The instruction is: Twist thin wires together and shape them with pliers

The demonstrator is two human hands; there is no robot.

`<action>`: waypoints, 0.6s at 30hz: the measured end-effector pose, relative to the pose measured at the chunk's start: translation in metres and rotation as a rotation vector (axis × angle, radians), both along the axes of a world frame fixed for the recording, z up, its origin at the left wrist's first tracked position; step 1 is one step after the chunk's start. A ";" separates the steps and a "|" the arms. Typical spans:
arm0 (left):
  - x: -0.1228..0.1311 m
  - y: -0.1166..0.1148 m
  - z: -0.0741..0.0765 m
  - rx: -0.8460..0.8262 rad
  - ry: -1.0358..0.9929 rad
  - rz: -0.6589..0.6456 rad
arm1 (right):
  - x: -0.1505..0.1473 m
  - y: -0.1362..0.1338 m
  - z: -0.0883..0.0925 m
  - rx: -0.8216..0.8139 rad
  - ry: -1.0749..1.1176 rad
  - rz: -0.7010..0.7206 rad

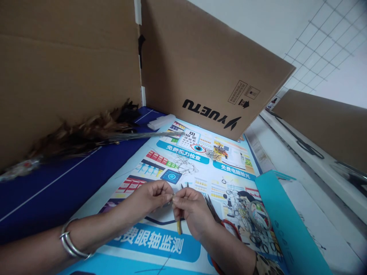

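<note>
My left hand (157, 195) and my right hand (193, 210) meet fingertip to fingertip over the printed poster. Both are closed in a pinch on a small wire piece (173, 196), mostly hidden by the fingers; its exact shape cannot be made out. Under my right hand are pliers with a yellow handle (179, 227). Their dark tips poke out above the knuckles, and whether the palm holds them cannot be told. Scissors (212, 208) with red handles lie beside my right wrist, partly covered by the forearm.
A heap of small rings and wire loops (242, 214) lies on the right with a tape roll (260, 215). Beyond are tangled wire (187, 165) and a bundle of long wires (143, 135). Feathers (83, 130) line the left. Cardboard panels (200, 65) stand behind; a teal strip (289, 221) borders the right.
</note>
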State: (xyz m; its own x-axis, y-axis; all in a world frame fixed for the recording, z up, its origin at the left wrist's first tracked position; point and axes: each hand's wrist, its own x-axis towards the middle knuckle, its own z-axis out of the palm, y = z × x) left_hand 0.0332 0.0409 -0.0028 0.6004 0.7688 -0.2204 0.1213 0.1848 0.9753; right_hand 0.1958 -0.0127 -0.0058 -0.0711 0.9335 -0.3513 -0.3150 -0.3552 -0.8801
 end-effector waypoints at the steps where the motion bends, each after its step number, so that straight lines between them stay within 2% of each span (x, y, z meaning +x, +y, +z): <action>1: 0.000 -0.001 0.002 0.015 0.008 0.010 | 0.000 0.000 0.000 0.003 -0.001 -0.002; 4: 0.001 -0.003 0.003 0.050 0.026 0.027 | -0.001 -0.001 -0.001 0.011 0.000 -0.012; 12: 0.003 -0.004 -0.012 0.104 0.012 0.041 | -0.004 -0.003 -0.001 0.018 -0.008 -0.029; 18: 0.002 -0.005 -0.015 0.128 0.023 0.052 | -0.005 -0.003 -0.001 0.030 -0.002 -0.039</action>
State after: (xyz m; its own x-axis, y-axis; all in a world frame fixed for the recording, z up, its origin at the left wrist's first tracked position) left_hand 0.0356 0.0354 -0.0175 0.5551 0.8213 -0.1316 0.1376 0.0654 0.9883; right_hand 0.1911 -0.0159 -0.0068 -0.0339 0.9457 -0.3232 -0.3263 -0.3161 -0.8908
